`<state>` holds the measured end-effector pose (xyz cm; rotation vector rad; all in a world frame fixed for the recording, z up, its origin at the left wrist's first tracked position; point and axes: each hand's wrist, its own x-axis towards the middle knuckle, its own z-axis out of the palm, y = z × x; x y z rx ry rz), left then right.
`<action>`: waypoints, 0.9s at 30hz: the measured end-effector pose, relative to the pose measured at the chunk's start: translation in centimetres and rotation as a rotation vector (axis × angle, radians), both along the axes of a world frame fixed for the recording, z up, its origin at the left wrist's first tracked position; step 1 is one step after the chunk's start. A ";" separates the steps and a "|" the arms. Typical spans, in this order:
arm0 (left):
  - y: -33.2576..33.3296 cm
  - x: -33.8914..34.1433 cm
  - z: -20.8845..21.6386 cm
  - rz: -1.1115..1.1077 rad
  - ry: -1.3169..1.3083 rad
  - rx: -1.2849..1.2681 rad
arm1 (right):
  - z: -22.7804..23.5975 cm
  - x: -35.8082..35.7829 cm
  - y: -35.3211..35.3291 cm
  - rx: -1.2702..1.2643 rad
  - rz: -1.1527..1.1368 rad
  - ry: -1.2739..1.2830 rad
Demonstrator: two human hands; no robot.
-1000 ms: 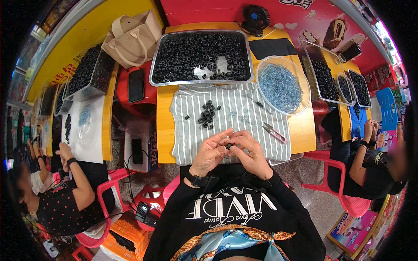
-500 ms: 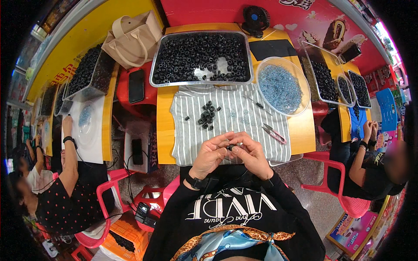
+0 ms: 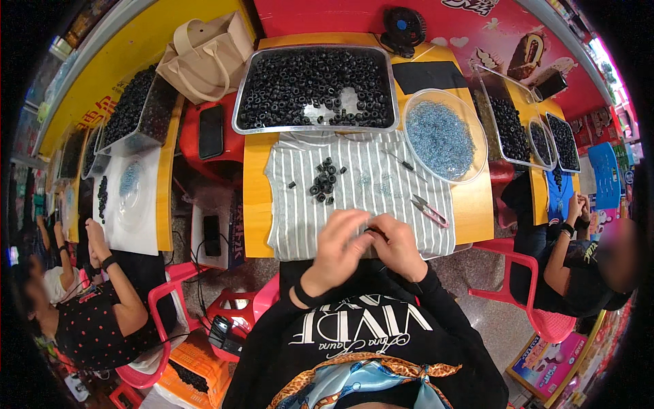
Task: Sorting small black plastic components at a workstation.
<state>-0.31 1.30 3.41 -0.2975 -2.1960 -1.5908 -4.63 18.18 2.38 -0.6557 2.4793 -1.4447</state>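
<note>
My right hand [image 3: 397,251] is closed, its thumb and fingertips pinching a small black bead [image 3: 372,232] just off the near edge of the cloth. Beside it, my left hand [image 3: 338,247] is lifted and blurred by motion, so its grip is unclear. Both hands hover over the near edge of a grey-and-white striped cloth [image 3: 293,225]. A loose cluster of black ring-shaped beads [image 3: 323,183] lies on this cloth beyond my left hand. Pink-handled thread snips [image 3: 430,212] rest to the right, and a thin tool with a black grip [image 3: 407,164] lies farther off.
A clear tray of black beads [image 3: 313,128] stands at the back, next to a round tub of bluish clear beads [image 3: 439,140]. Behind are a small black fan [image 3: 403,31] and a black sheet [image 3: 429,77]. A phone [image 3: 212,131] lies on a red stool. People work at both sides.
My left hand has drawn slightly up and away from the right hand, which keeps its pinch. At the left table, a person's arm has pulled back from the white sheet.
</note>
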 end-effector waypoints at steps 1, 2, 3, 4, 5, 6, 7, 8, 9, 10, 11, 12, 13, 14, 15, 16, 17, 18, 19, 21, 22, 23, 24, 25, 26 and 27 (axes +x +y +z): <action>0.9 -0.1 0.4 -0.041 0.079 -0.055 | -0.5 0.1 0.2 -0.017 0.065 0.033; 1.9 -0.2 0.7 -0.085 0.159 -0.107 | -0.7 0.1 0.4 -0.032 0.128 0.067; 2.5 -0.3 1.1 -0.159 0.205 -0.141 | -0.7 -0.5 0.7 -0.102 0.243 0.272; 3.0 -0.3 0.9 -0.157 0.202 -0.136 | -0.7 -0.6 0.7 -0.097 0.245 0.268; 3.3 -0.4 0.8 -0.222 0.220 -0.201 | -0.3 -0.7 0.6 -0.081 0.240 0.223; 3.7 -0.5 0.5 -0.287 0.238 -0.266 | 0.1 -0.9 0.4 -0.065 0.235 0.179; 4.0 -0.6 -0.7 -0.303 0.248 -0.204 | 0.7 -1.0 0.1 -0.050 0.230 0.134; 4.1 -0.5 -1.4 -0.304 0.243 -0.200 | 1.2 -1.0 -0.1 -0.035 0.220 0.086; 4.2 -0.5 -2.2 -0.300 0.275 -0.144 | 1.7 -1.1 -0.4 -0.021 0.210 0.039; 4.3 -0.4 -2.9 -0.295 0.307 -0.089 | 2.1 -1.1 -0.6 -0.008 0.201 -0.009; 4.3 -0.4 -3.3 -0.297 0.298 -0.086 | 2.4 -0.9 -0.9 0.005 0.190 -0.059; 4.4 -0.4 -3.7 -0.287 0.314 -0.072 | 2.6 -0.8 -1.1 0.018 0.179 -0.109; 4.4 -0.3 -4.0 -0.278 0.331 -0.059 | 2.6 -0.7 -1.2 0.030 0.168 -0.158; 4.4 -0.5 -4.0 -0.281 0.330 -0.052 | 1.6 -0.6 -1.2 0.035 0.164 -0.160; 4.5 -0.6 -3.7 -0.288 0.329 -0.048 | 0.0 -0.5 -1.2 -0.200 0.165 -0.038; 4.5 -0.6 -3.5 -0.296 0.330 -0.044 | -1.1 -0.3 -1.0 -0.433 0.163 0.089; 4.5 -0.6 -3.7 -0.300 0.331 -0.042 | -1.0 -0.4 -1.0 -0.431 0.159 0.090; 4.6 -0.5 -3.9 -0.296 0.325 -0.045 | -0.9 -0.4 -1.0 -0.390 0.165 0.050; 4.6 -0.4 -4.1 -0.291 0.319 -0.048 | -0.8 -0.4 -1.0 -0.350 0.172 0.011; 4.1 -0.8 -2.9 -0.234 0.304 -0.061 | -0.6 -0.6 -0.7 -0.269 0.180 -0.059; 3.7 -1.0 -2.2 -0.168 0.281 -0.075 | -0.5 -0.7 -0.5 -0.231 0.186 -0.095; 3.3 -0.8 -1.6 -0.086 0.247 -0.084 | -0.7 -1.3 -0.1 -0.138 0.195 0.126; 2.8 -0.7 -1.2 -0.088 0.251 -0.087 | -0.4 -1.2 0.0 -0.188 0.062 -0.086; 2.3 -0.6 -1.0 0.033 0.203 -0.096 | -0.2 -1.3 0.5 -0.318 -0.030 -0.358; 1.8 -0.3 -0.7 0.153 0.153 -0.103 | 0.1 -1.2 1.5 -0.444 -0.124 -0.634; 1.2 -0.5 -0.3 0.121 0.140 -0.099 | 0.0 -1.2 2.0 -0.583 -0.145 -0.686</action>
